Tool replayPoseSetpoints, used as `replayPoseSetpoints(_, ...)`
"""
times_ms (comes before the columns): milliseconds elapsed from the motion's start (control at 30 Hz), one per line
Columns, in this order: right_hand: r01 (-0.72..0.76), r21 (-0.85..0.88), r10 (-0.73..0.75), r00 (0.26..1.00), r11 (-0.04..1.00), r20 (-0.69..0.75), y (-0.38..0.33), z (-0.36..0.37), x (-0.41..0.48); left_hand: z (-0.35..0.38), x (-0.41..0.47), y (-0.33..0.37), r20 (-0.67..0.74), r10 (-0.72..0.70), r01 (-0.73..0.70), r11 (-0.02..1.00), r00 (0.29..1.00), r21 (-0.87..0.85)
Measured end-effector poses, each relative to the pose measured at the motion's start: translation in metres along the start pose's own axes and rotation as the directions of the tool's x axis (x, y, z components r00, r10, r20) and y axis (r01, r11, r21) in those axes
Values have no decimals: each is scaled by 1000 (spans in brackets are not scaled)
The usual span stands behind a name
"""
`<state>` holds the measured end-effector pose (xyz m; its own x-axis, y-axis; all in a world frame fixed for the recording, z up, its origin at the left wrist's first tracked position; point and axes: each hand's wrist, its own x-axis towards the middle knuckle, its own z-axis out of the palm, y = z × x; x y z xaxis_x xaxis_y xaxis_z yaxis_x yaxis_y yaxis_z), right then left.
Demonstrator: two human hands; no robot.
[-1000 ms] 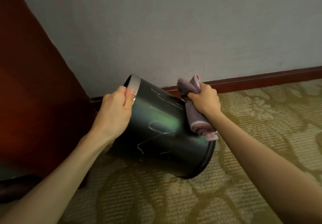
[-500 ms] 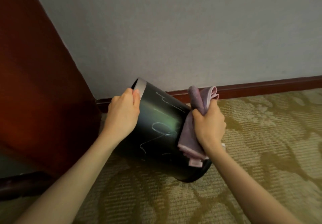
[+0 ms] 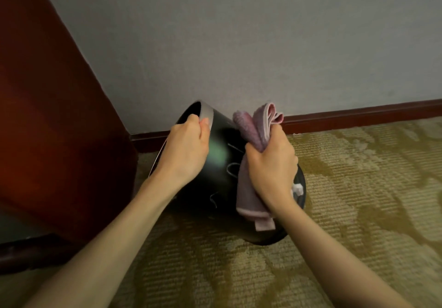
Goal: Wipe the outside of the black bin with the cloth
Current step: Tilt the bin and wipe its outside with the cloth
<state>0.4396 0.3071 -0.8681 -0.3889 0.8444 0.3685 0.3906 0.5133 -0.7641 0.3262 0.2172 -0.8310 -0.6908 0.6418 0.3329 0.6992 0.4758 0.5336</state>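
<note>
R grip (image 3: pixel 272 171) has slid the cloth (image 3: pixel 248 197) down the black bin (image 3: pixel 218 188) toward its base, fingers clamped on the cloth. L grip (image 3: pixel 189 149) pinches the rim. Bin tilted over carpet (image 3: pixel 358 200), near the wall (image 3: pixel 263 44).

Glossy bin (image 3: pixel 215 171), seemingly terry cloth (image 3: pixel 248 188)

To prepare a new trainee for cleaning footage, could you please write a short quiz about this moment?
1. True or false: the black bin stands upright.
2. Which hand holds the pink cloth? A: left. B: right.
3. Fill in: the left hand grips the bin's ____.
Key: 1 false, it is tilted. 2 B, the right hand. 3 rim.
</note>
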Motion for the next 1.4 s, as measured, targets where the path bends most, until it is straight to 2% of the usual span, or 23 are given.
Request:
replayPoseSetpoints(67,-39,-63,41,999,997,23,4,1,22,1,-4,4,-2,32,-32,999,999,-23)
replayPoseSetpoints(167,-117,-154,137,982,981,131,13,6,58,1,-9,7,16,81,-80,995,997,-56)
replayPoseSetpoints(267,-177,-193,225,937,965,266,22,17,87,-4,-11,3,36,108,-104,990,994,-91)
replayPoseSetpoints(367,-252,-200,307,891,947,334,27,27,103,-7,-16,-3,47,100,-93,987,994,-127)
replayPoseSetpoints(600,-299,-57,304,928,953,218,27,18,86,-6,-15,-1,54,117,-112,990,992,-91)
replayPoseSetpoints(800,-256,26,252,961,966,110,12,-6,51,4,-6,10,56,86,-83,995,995,-48)
replayPoseSetpoints(1000,-163,240,176,984,957,-33,-20,2,-11,7,19,6,47,10,-10,1000,999,-3)
replayPoseSetpoints(1233,-102,197,115,992,975,-55,-24,14,-12,1,19,-3,60,17,-12,997,998,-70)
replayPoseSetpoints(1400,-207,146,208,978,967,8,-23,12,24,-1,10,1,60,57,-51,994,997,-94)
